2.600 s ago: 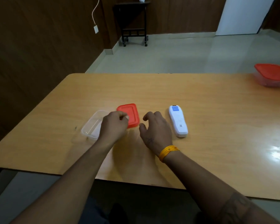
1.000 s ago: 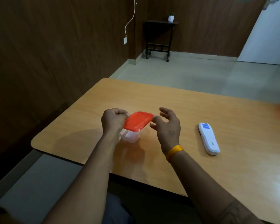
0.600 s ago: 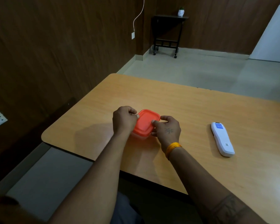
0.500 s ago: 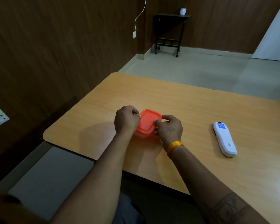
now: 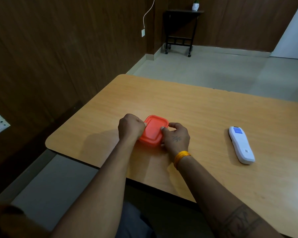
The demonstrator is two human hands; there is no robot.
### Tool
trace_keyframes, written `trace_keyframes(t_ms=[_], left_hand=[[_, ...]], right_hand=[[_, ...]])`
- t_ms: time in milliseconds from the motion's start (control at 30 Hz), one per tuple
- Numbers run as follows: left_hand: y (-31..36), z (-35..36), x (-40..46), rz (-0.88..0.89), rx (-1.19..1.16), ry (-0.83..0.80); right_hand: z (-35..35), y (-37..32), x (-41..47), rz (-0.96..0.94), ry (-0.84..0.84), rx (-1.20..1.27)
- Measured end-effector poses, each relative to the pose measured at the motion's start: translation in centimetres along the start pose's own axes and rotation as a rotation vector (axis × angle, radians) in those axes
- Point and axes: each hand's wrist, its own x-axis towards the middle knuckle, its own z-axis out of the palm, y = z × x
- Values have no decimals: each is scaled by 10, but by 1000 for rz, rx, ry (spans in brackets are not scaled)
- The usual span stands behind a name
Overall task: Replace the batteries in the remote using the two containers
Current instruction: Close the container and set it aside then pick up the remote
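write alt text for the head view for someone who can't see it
Both hands press a red lid onto a small container on a wooden table: the left hand grips its left edge, the right hand its right edge. A white remote lies apart to the right, untouched.

**Room around the box**

My left hand [image 5: 130, 127] and right hand [image 5: 176, 136] close in on the red-lidded box [image 5: 153, 131] from both sides, so only its far edge stays reachable. Between my right hand and the remote [image 5: 241, 145] lies a broad strip of bare table [image 5: 205, 117]. The dark wall [image 5: 50, 57] runs close along the table's left edge.
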Motion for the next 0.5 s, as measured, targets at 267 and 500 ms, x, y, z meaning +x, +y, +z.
trace_keyframes(t_ms=[267, 500], left_hand=[[9, 5, -10, -34, -22, -129], [29, 25, -25, 3, -17, -119]], right_hand=[[-2, 7, 9, 47, 26, 8], [-18, -12, -2, 6, 15, 15]])
